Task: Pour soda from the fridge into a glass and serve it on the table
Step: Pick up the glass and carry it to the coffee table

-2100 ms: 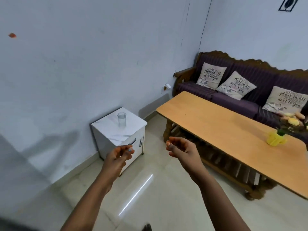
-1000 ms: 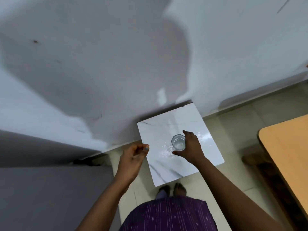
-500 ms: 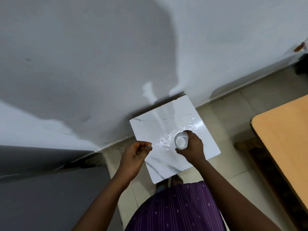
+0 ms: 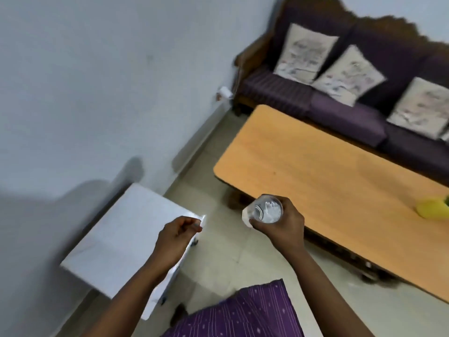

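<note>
My right hand grips a clear glass from the side, held in the air above the floor between the white cabinet and the wooden table. The glass looks clear inside; what it holds is too blurred to tell. My left hand hangs over the right edge of the white marble-topped cabinet, fingers curled shut with nothing seen in them. The long wooden table lies just right of the glass.
A yellow object sits at the table's right end. Behind the table stands a dark purple sofa with several printed cushions. White wall on the left, tiled floor between cabinet and table.
My right hand lifted the glass off the cabinet top and carried it right, toward the table. The view swung right, bringing the table and sofa in.
</note>
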